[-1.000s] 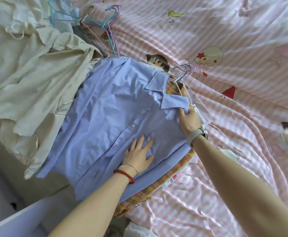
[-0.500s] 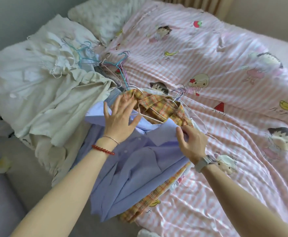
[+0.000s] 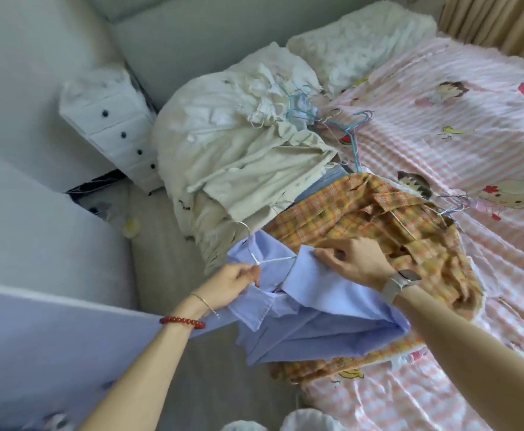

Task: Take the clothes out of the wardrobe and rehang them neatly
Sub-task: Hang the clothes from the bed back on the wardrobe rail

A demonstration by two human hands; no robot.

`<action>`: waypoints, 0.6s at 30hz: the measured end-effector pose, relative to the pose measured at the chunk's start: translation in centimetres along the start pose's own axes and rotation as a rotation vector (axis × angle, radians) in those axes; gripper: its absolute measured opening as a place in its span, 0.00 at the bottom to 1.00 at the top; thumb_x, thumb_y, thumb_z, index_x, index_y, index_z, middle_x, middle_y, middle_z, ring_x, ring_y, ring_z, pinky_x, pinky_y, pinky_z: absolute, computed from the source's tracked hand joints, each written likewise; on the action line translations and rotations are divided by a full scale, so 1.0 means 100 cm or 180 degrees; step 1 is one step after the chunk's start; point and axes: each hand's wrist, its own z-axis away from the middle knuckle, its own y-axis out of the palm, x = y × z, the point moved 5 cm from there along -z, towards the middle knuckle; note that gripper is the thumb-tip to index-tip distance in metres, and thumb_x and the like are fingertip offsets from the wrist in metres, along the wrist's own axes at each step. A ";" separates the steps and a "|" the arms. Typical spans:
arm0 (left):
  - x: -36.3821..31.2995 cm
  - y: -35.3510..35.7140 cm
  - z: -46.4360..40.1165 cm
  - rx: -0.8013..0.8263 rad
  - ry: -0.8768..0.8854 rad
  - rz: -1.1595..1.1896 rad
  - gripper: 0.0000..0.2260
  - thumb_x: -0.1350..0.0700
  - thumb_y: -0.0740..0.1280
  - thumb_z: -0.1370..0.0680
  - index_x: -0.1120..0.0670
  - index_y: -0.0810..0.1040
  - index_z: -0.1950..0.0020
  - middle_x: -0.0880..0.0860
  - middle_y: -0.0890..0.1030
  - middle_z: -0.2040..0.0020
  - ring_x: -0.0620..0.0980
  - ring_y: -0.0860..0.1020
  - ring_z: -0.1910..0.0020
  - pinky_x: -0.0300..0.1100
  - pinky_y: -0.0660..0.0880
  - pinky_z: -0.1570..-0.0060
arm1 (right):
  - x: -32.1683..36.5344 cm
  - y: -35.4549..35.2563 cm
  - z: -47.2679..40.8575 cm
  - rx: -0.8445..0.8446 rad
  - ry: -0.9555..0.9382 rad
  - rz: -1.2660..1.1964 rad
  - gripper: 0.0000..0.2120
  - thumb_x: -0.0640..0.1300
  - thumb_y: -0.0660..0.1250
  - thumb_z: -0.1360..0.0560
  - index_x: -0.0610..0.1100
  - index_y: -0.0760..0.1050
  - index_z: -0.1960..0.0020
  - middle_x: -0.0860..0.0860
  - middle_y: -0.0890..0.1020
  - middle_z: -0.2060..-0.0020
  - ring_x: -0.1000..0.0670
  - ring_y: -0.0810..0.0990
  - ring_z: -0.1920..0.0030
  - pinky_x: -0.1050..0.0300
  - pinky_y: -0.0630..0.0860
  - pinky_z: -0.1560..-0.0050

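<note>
While our left hand (image 3: pixel 234 283) pinches the neck of a white wire hanger (image 3: pixel 262 259), fingers curled tight around the twisted part just below the hook, our right hand (image 3: pixel 352 264) pinches the collar edge of the light blue shirt (image 3: pixel 316 309) between thumb and fingertips. The hanger's hook curves up and away from us; one of its arms runs toward the right hand and disappears under the collar — how far it sits inside the shirt we cannot tell. The shirt itself is lifted at the collar and hangs bunched at the bed's near edge, its lower folds draped over an orange plaid shirt (image 3: pixel 378 219) that lies spread on the pink striped bedsheet (image 3: pixel 456 144). Beyond the plaid one sits a heap of cream-coloured clothes (image 3: pixel 242 157), with a tangle of blue and purple hangers (image 3: pixel 344 126) at its far side. A white pillow (image 3: pixel 360 35) lies at the head of the bed, and a white drawer unit (image 3: pixel 111 126) with dark knobs stands on the floor to the left.
</note>
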 end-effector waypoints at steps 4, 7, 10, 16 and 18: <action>0.077 -0.052 0.081 -0.0467 -0.0555 0.0254 0.16 0.49 0.58 0.20 0.51 0.74 0.65 0.54 0.70 0.67 0.44 0.67 0.67 0.36 0.65 0.62 | 0.101 0.061 -0.022 0.0653 -0.0628 0.0017 0.19 0.62 0.59 0.26 0.49 0.76 0.63 0.51 0.76 0.72 0.45 0.78 0.61 0.54 0.71 0.62; 0.136 -0.071 0.162 -0.0860 -0.1041 0.0563 0.16 0.46 0.56 0.20 0.51 0.76 0.61 0.55 0.76 0.59 0.46 0.70 0.61 0.37 0.68 0.57 | 0.190 0.102 -0.021 0.1062 -0.1247 0.0038 0.21 0.61 0.58 0.25 0.47 0.65 0.69 0.53 0.68 0.74 0.46 0.72 0.64 0.57 0.63 0.63; 0.187 -0.076 0.258 -0.1477 -0.1488 0.0827 0.14 0.45 0.57 0.21 0.47 0.77 0.61 0.48 0.79 0.59 0.42 0.72 0.62 0.30 0.68 0.60 | 0.280 0.141 -0.003 0.1595 -0.1820 -0.0008 0.21 0.61 0.58 0.25 0.47 0.64 0.68 0.53 0.65 0.76 0.45 0.74 0.61 0.58 0.63 0.62; 0.234 -0.103 0.427 -0.3601 -0.1654 0.1030 0.13 0.55 0.65 0.23 0.56 0.73 0.68 0.45 0.68 0.73 0.40 0.65 0.72 0.30 0.64 0.70 | 0.443 0.184 0.048 0.1843 -0.2841 -0.0248 0.18 0.58 0.60 0.24 0.49 0.64 0.68 0.53 0.70 0.72 0.43 0.75 0.60 0.55 0.65 0.61; 0.240 -0.112 0.470 -0.4228 -0.1677 0.0913 0.13 0.57 0.67 0.24 0.60 0.72 0.68 0.47 0.67 0.74 0.43 0.64 0.71 0.32 0.62 0.70 | 0.487 0.186 0.061 0.1750 -0.3168 -0.0298 0.19 0.57 0.60 0.24 0.49 0.62 0.69 0.53 0.67 0.75 0.44 0.70 0.65 0.53 0.67 0.61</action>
